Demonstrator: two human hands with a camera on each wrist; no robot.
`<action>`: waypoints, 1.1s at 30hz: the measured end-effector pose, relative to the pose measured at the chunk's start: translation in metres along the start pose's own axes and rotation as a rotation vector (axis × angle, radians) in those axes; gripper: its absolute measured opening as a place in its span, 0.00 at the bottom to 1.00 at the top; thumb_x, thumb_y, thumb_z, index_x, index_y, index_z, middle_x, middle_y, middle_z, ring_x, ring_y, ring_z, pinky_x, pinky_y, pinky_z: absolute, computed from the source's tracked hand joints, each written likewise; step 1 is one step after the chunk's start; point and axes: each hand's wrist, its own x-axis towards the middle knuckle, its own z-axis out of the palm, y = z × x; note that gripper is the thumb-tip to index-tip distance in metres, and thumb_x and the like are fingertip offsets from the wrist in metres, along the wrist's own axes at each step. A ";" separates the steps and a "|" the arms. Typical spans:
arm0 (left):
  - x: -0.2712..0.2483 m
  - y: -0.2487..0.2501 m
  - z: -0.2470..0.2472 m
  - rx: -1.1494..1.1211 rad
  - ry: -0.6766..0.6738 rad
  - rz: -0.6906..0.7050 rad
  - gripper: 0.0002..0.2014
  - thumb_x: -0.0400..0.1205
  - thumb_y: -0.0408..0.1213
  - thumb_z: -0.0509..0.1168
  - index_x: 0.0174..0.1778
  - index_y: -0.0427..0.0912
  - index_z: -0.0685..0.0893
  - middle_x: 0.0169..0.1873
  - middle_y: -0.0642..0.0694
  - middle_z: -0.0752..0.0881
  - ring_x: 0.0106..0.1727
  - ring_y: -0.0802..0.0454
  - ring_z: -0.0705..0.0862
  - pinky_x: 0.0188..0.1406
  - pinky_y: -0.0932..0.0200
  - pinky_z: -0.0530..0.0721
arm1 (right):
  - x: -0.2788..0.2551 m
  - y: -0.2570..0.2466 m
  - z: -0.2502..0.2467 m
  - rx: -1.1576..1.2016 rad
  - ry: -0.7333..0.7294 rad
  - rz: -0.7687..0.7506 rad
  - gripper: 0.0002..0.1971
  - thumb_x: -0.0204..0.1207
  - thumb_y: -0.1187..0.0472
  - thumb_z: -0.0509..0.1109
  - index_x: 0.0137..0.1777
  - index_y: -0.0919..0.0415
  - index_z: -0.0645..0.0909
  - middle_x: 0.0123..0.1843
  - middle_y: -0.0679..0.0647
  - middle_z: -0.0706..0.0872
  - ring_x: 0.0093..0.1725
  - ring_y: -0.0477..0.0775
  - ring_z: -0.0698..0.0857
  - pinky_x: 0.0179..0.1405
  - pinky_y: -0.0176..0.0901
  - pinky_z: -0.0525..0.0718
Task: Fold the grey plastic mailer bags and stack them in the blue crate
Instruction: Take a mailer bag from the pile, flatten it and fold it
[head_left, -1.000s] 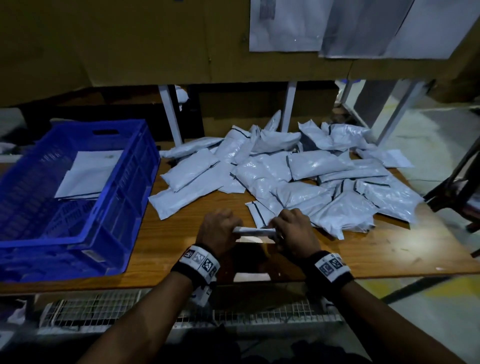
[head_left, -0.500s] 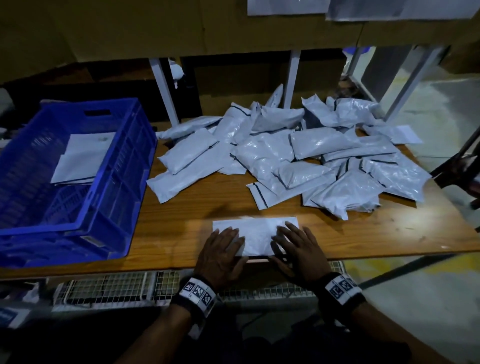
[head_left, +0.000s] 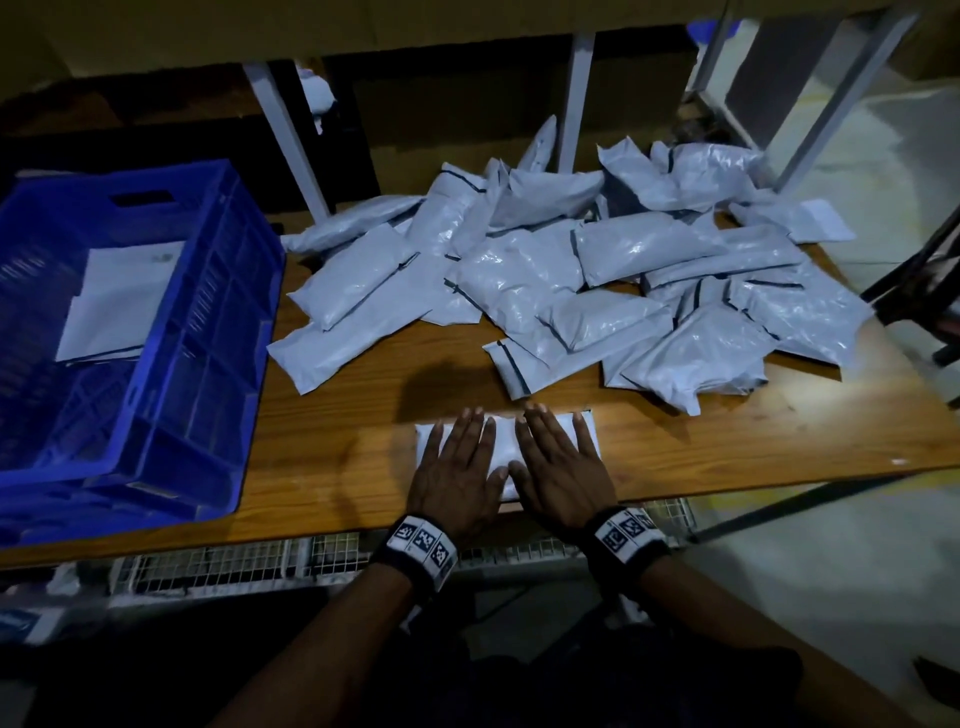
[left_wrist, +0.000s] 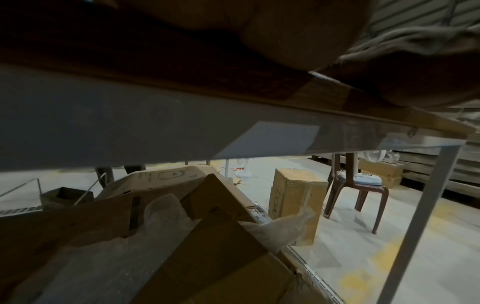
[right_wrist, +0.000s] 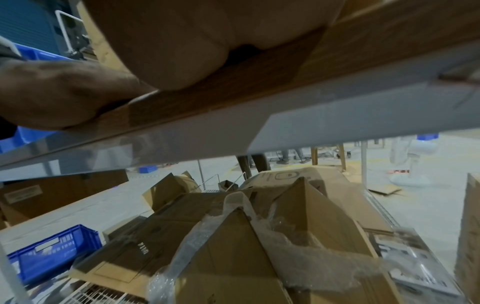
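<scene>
In the head view, my left hand (head_left: 457, 467) and my right hand (head_left: 558, 467) lie flat, fingers straight and a little spread, side by side on the folded grey plastic mailer bag (head_left: 501, 447). They grip nothing; they only press. The bag lies on the brown wooden tabletop (head_left: 337, 452) near its front edge, just in front of me. Behind it is the loose pile of grey mailer bags not yet folded (head_left: 571, 280), and at my left stands the blue plastic crate (head_left: 208, 322) with a few flat bags (head_left: 124, 296) already in it.

I judge that the step is to flatten the fold. To do it well, I should press with the whole palm and stroke from the middle outward, so the air leaves and the crease becomes sharp. The edges should lie one over the other before I lift, otherwise the plastic will spring open and the stack in the crate will slide.

In the left wrist view, I see only the heel of my left hand (left_wrist: 298, 37) resting at the edge of the tabletop, with cardboard boxes (left_wrist: 207, 236) on the floor below. The fingers are not visible there.

In the right wrist view it is the same: the heel of my right hand (right_wrist: 194, 41) rests on the wood, and the bag is hidden.
</scene>
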 end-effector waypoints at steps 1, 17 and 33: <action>0.000 0.000 0.000 -0.006 0.004 0.001 0.36 0.89 0.58 0.38 0.90 0.40 0.58 0.90 0.40 0.56 0.91 0.46 0.51 0.88 0.36 0.51 | 0.000 0.000 0.001 0.005 0.003 0.001 0.34 0.91 0.41 0.40 0.90 0.62 0.58 0.91 0.60 0.56 0.91 0.55 0.51 0.88 0.70 0.48; 0.000 -0.001 0.007 -0.112 0.087 -0.010 0.33 0.89 0.57 0.49 0.88 0.44 0.64 0.89 0.42 0.61 0.90 0.44 0.56 0.87 0.36 0.55 | 0.001 -0.002 0.000 -0.008 0.028 0.013 0.33 0.91 0.43 0.44 0.88 0.63 0.63 0.90 0.60 0.60 0.91 0.54 0.53 0.87 0.69 0.53; -0.005 0.009 -0.016 -0.023 -0.040 -0.140 0.34 0.87 0.65 0.44 0.88 0.56 0.64 0.89 0.45 0.62 0.91 0.43 0.51 0.82 0.19 0.43 | 0.002 -0.002 -0.019 0.073 -0.121 0.048 0.35 0.88 0.37 0.39 0.91 0.54 0.56 0.92 0.55 0.40 0.91 0.55 0.38 0.88 0.69 0.43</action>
